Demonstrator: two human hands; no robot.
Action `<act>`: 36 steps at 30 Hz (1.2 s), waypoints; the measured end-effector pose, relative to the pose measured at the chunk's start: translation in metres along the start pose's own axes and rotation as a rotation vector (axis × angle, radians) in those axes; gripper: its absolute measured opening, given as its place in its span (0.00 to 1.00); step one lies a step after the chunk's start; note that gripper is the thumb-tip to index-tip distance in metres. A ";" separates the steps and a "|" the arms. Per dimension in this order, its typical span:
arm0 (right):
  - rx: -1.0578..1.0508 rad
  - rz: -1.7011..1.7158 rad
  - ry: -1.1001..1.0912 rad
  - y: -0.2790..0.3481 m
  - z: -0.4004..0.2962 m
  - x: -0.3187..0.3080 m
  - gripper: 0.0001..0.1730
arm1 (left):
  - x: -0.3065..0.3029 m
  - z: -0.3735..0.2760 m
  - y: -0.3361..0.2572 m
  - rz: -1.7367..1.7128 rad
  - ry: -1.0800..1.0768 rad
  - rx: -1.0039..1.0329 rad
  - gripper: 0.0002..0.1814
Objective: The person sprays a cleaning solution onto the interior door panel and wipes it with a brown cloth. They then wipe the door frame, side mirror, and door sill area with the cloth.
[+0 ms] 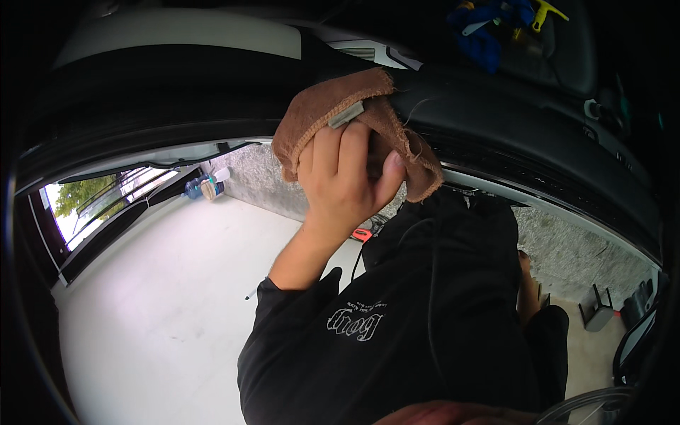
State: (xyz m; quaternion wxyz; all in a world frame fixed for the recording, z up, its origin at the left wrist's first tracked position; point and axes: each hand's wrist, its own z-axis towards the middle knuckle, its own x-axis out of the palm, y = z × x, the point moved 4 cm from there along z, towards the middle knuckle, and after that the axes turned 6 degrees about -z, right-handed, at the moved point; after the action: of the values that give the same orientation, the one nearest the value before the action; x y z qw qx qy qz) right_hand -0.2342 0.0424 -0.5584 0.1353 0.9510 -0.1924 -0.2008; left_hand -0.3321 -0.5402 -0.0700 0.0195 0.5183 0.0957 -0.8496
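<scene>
My left hand (337, 170) grips a folded brown cloth (319, 114) with frayed, stitched edges and a pale tag. Its fingers reach over the folds and the thumb presses from the right side. The cloth rests against a black trim panel (494, 114) of a vehicle, where the panel's edge curves across the view. On my right side, my forearm (527, 297) hangs beside my black shirt (441, 319). The right hand is mostly hidden behind the shirt, and whatever it might hold cannot be seen.
On a dark surface at upper right lie a blue cloth-like item (481, 45) and a yellow-handled tool (544, 13). Blue plastic bottles (199, 187) stand at the far left. An orange-red object (362, 234) lies beside my body. A dark stool (597, 313) stands at right.
</scene>
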 end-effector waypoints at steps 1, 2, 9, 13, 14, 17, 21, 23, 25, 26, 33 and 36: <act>0.006 -0.033 0.002 0.012 -0.003 -0.001 0.20 | 0.002 -0.004 0.000 -0.005 -0.018 0.012 0.19; 0.012 -0.066 0.003 0.026 -0.005 -0.002 0.21 | 0.002 -0.007 -0.001 -0.012 -0.042 0.009 0.18; -0.040 -0.191 0.003 0.012 0.017 -0.010 0.21 | 0.017 0.003 -0.043 -0.146 -0.018 0.168 0.14; -0.066 -0.170 -0.111 0.056 -0.011 -0.014 0.19 | 0.026 0.011 -0.077 -0.158 0.120 0.116 0.15; -0.025 -0.094 -0.114 0.052 -0.015 -0.011 0.18 | 0.025 0.013 -0.081 -0.152 0.114 0.118 0.15; 0.064 0.055 -0.130 0.049 -0.017 -0.006 0.16 | 0.029 0.018 -0.093 -0.142 0.109 0.108 0.14; 0.062 0.145 -0.098 0.036 -0.001 0.001 0.17 | 0.034 0.023 -0.114 -0.130 0.142 0.120 0.14; 0.050 0.122 -0.104 0.038 0.007 -0.002 0.17 | 0.039 0.027 -0.125 -0.104 0.107 0.162 0.13; 0.054 0.069 -0.114 0.036 0.013 -0.008 0.17 | 0.043 0.031 -0.138 -0.103 0.096 0.180 0.13; 0.067 0.069 -0.119 0.037 0.016 -0.009 0.17 | 0.044 0.034 -0.144 -0.116 0.103 0.182 0.14; 0.082 0.142 -0.121 0.057 0.006 -0.030 0.18 | 0.059 0.041 -0.183 -0.236 0.199 0.234 0.15; 0.065 0.161 -0.182 0.047 0.013 -0.025 0.19 | 0.065 0.050 -0.208 -0.282 0.213 0.276 0.16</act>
State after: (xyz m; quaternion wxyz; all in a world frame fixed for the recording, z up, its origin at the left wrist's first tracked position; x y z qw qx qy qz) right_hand -0.2759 0.0086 -0.5458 0.1021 0.9142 -0.2859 -0.2685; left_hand -0.4340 -0.3408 -0.0759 -0.1810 0.5844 0.0516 -0.7894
